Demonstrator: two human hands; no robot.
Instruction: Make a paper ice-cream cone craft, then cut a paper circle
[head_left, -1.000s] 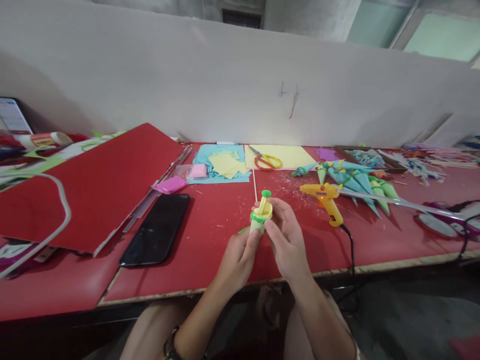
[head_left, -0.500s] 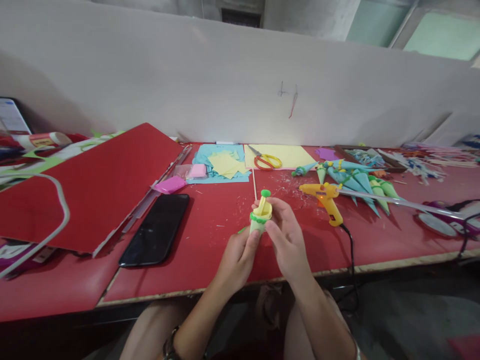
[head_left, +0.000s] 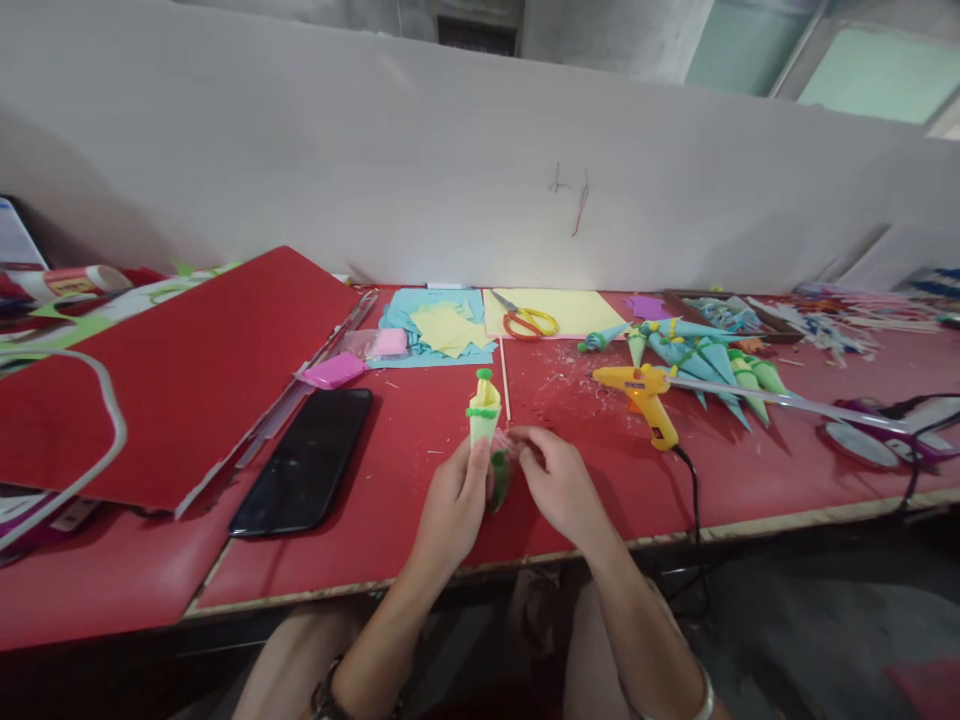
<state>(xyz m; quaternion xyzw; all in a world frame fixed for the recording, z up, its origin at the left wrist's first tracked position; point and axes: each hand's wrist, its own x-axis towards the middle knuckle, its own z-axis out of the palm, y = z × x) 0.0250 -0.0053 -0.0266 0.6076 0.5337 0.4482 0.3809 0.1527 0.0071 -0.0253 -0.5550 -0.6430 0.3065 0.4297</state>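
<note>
A small pale green paper cone [head_left: 481,430] stands upright in my left hand [head_left: 454,505], its thumb pressed on the front. Wavy green trim rings the cone's rim, a yellow piece rises out of the mouth, and a green ball tops it. My right hand [head_left: 559,485] is just to the right, apart from the cone, with bent fingers and blurred tips. Below those tips is a blurred dark green shape [head_left: 499,482] that I cannot make out. A thin pale stick [head_left: 505,380] lies on the table behind the cone.
A yellow hot glue gun [head_left: 645,395] with a cord lies to the right, before a pile of blue and green paper cones [head_left: 712,360]. Scissors [head_left: 529,322] rest on yellow paper. At left are a black phone [head_left: 304,465], a pink packet [head_left: 334,371] and a large red board [head_left: 187,390].
My left hand has brought the cone leftward and turned it more upright. My right hand has come off the cone's rim and moved lower.
</note>
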